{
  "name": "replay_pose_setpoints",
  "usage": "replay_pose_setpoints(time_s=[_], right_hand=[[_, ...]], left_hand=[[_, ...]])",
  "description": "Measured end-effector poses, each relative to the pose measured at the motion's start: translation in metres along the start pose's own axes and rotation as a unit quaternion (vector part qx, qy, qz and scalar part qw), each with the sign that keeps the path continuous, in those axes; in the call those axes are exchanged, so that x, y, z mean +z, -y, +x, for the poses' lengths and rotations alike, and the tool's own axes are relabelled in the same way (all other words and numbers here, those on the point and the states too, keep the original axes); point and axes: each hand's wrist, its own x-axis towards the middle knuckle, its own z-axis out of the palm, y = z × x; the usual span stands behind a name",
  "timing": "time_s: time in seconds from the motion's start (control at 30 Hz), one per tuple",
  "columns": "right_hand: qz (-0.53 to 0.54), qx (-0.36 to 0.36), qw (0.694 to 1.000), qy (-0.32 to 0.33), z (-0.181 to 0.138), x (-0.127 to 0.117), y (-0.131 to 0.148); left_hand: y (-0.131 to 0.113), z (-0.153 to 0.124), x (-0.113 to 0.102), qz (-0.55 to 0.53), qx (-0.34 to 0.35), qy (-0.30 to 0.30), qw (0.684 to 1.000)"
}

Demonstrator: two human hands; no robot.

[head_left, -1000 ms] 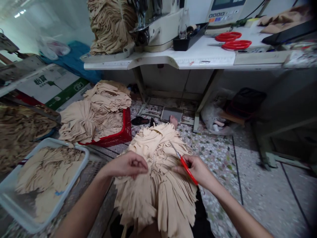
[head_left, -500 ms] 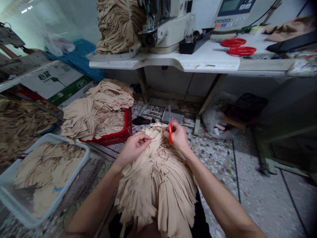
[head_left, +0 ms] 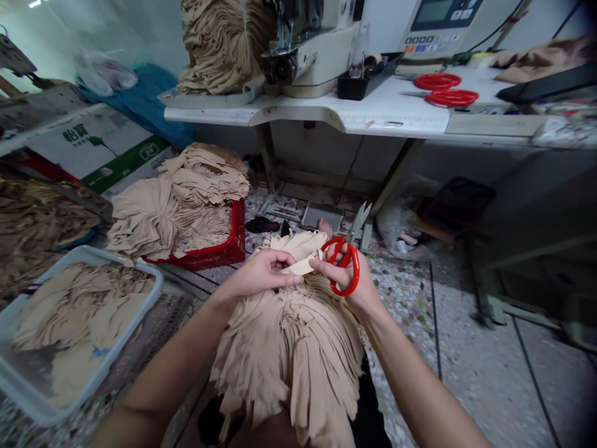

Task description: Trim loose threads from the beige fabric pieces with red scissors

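Note:
A large bundle of beige fabric pieces (head_left: 289,348) lies over my lap, its layers fanned out toward me. At its far end, my left hand (head_left: 265,272) pinches a narrow beige fabric strip (head_left: 301,267) between thumb and fingers. Red-handled scissors (head_left: 357,274) hang in my right hand (head_left: 349,274), the handle loops round its fingers and the blades pointing up and away. The fingertips of that same hand also touch the right end of the strip.
A red basket (head_left: 240,233) heaped with beige pieces stands at left, beside a clear plastic bin (head_left: 156,289) holding more. Ahead is a white sewing table (head_left: 298,116) with a sewing machine (head_left: 321,62) and more red-handled scissors (head_left: 450,98).
My right hand has turned, so the scissors' blades and loops now show. My left hand has moved right, and a fabric strip is now stretched between both hands.

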Motion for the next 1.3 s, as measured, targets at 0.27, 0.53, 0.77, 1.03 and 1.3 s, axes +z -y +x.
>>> replay_pose_setpoints(time_s=[0.27, 0.53, 0.77, 1.03, 1.3], right_hand=[[0.022, -0.028, 0.994, 0.106, -0.017, -0.008, 0.013], [-0.009, -0.016, 0.985, 0.173, -0.025, -0.014, 0.028], [0.008, 0.036, 0.996, 0.086, -0.025, -0.015, 0.011], [-0.002, 0.026, 0.998, 0.063, -0.033, -0.003, -0.008], [-0.002, 0.010, 1.000, 0.011, -0.027, -0.001, -0.011]], left_hand=[[-0.019, 0.002, 0.008, -0.018, -0.010, 0.040, 0.999], [-0.012, -0.004, 0.016, -0.084, -0.047, 0.122, 0.988], [0.007, -0.008, 0.012, 0.011, -0.005, -0.039, 0.999], [0.003, -0.004, 0.017, 0.034, -0.005, -0.025, 0.999], [0.013, -0.001, 0.029, 0.050, -0.004, -0.020, 0.999]])
